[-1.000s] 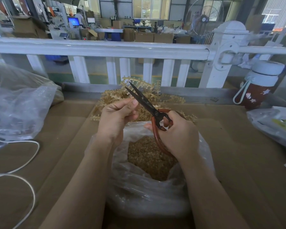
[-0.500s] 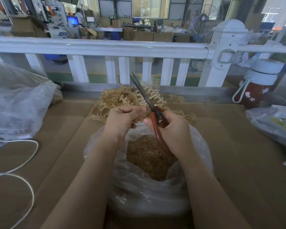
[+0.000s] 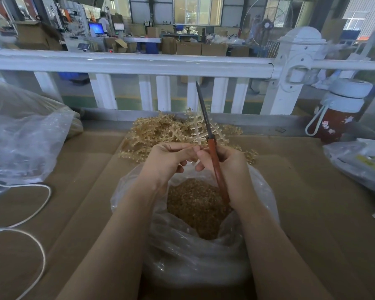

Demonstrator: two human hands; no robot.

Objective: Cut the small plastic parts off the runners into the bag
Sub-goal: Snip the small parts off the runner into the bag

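While the right hand (image 3: 227, 169) curls round the red-handled scissors (image 3: 213, 156), blades together and pointing up, the left hand (image 3: 167, 161) pinches a pale plastic runner (image 3: 200, 135) beside them. Below both sits the clear plastic bag (image 3: 204, 256) of small tan parts (image 3: 195, 208); beyond lies the tan runner pile (image 3: 160, 133).

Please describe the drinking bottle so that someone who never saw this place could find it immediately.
Follow the white railing to its thick post on the right. Just right of that post's foot, at the table's far right edge, stands the bottle. It alone is dark red with small star marks, a white lid and a white carrying loop; the things near it are clear plastic bags.
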